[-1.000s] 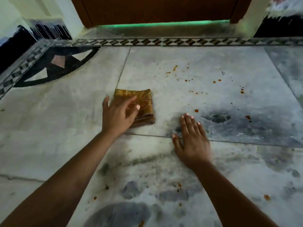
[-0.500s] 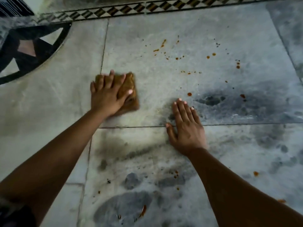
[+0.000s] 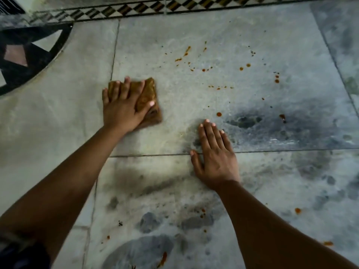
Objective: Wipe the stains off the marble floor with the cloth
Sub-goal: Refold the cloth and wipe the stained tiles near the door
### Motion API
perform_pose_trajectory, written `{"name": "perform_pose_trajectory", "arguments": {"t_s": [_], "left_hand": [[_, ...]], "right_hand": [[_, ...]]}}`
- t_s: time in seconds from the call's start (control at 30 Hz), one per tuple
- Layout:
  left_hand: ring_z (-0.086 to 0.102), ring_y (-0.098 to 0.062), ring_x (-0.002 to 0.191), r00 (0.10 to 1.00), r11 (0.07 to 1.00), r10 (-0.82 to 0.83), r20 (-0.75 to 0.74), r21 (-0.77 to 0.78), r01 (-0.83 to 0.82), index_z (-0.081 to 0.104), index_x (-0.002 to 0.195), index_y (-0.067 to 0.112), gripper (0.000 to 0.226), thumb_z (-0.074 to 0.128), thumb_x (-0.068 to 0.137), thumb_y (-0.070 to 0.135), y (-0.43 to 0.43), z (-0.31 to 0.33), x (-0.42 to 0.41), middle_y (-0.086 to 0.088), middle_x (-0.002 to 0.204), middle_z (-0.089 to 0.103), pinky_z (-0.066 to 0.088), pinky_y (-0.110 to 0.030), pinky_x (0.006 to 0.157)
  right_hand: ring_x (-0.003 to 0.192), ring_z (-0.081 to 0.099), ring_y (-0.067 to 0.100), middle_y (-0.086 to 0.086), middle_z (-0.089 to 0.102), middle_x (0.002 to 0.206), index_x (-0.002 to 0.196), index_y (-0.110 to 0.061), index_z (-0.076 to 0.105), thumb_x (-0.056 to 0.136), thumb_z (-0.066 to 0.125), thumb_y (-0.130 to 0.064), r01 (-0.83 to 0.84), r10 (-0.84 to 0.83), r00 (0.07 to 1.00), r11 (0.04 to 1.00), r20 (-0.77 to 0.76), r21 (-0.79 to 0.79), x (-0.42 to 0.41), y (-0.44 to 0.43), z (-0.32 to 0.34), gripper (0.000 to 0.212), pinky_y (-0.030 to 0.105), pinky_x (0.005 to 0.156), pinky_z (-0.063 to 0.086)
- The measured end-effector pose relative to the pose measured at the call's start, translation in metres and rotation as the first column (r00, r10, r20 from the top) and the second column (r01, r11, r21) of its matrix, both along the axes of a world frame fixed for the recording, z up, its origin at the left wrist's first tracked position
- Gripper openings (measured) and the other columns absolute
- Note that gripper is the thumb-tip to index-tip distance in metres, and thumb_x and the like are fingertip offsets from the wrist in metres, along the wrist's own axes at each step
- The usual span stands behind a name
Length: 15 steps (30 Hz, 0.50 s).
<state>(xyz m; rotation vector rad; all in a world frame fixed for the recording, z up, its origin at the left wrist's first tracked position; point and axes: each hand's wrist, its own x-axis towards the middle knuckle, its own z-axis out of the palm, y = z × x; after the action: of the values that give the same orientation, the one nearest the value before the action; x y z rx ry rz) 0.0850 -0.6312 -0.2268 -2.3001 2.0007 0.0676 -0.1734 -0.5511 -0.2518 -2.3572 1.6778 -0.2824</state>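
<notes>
Head view: my left hand (image 3: 122, 109) presses flat on the cloth (image 3: 148, 98); my right hand (image 3: 215, 158) (fingers straight) rests on the marble floor (image 3: 252, 35) near orange stains (image 3: 219, 114).

left hand (image 3: 120, 109), right hand (image 3: 215, 158): bare, short nails | forearms (image 3: 64, 191): bare | dark garment (image 3: 21, 255): by left arm

Right of the cloth (image 3: 148, 94) under the left hand (image 3: 120, 111), bare marble floor (image 3: 180, 105) stretched flat to the orange stains (image 3: 219, 114) scattered far and right. Only the right hand (image 3: 215, 158), planted flat near and right, blocked a nearer sweep.
</notes>
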Motion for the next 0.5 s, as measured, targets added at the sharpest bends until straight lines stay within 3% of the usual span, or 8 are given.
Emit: {"name": "perform_pose_trajectory", "arguments": {"t_s": [0.13, 0.3, 0.37, 0.5], "left_hand": [[-0.002, -0.032, 0.146, 0.995, 0.995, 0.097, -0.028, 0.0, -0.097, 0.004, 0.149, 0.038, 0.069, 0.014, 0.088, 0.07, -0.03, -0.004, -0.038, -0.007, 0.16, -0.003, -0.008, -0.054, 0.114], [0.005, -0.032, 0.146, 0.99, 0.99, -0.139, -0.017, -0.027, 0.139, 0.006, 0.148, 0.039, 0.074, 0.005, 0.083, 0.074, 0.056, -0.004, -0.04, -0.007, 0.159, 0.006, -0.003, -0.053, 0.115], [0.008, -0.03, 0.146, 0.988, 0.988, -0.156, -0.004, -0.001, 0.156, 0.007, 0.147, 0.04, 0.074, 0.004, 0.083, 0.075, 0.074, -0.003, -0.02, -0.004, 0.159, 0.008, 0.0, -0.052, 0.115], [0.004, -0.028, 0.146, 0.998, 0.998, 0.067, -0.018, -0.009, -0.067, 0.008, 0.148, 0.042, 0.067, 0.014, 0.087, 0.07, 0.03, -0.003, 0.008, -0.001, 0.16, 0.004, 0.001, -0.054, 0.114]], "right_hand": [[0.142, 0.022, 0.024, 0.014, 0.026, 0.153, 0.145, -0.005, 0.03, 0.089, 0.031, -0.045, 0.0, 0.0, 1.0, 1.0, -0.01, -0.006, 0.0, 0.0, 0.0, 0.069, 0.036, 0.116, 0.011], [0.142, 0.021, 0.023, 0.013, 0.025, 0.153, 0.145, -0.006, 0.028, 0.089, 0.032, -0.045, 0.002, -0.002, 1.0, 1.0, -0.015, 0.015, 0.0, 0.0, 0.001, 0.069, 0.036, 0.116, 0.011], [0.143, 0.02, 0.022, 0.012, 0.024, 0.154, 0.146, -0.006, 0.027, 0.089, 0.032, -0.046, 0.002, -0.002, 1.0, 1.0, -0.015, 0.024, 0.0, 0.001, 0.001, 0.069, 0.035, 0.116, 0.01], [0.142, 0.023, 0.024, 0.013, 0.026, 0.153, 0.145, -0.005, 0.029, 0.089, 0.033, -0.045, 0.002, -0.002, 1.0, 1.0, 0.003, 0.009, 0.0, 0.001, 0.001, 0.069, 0.035, 0.115, 0.01]]}}
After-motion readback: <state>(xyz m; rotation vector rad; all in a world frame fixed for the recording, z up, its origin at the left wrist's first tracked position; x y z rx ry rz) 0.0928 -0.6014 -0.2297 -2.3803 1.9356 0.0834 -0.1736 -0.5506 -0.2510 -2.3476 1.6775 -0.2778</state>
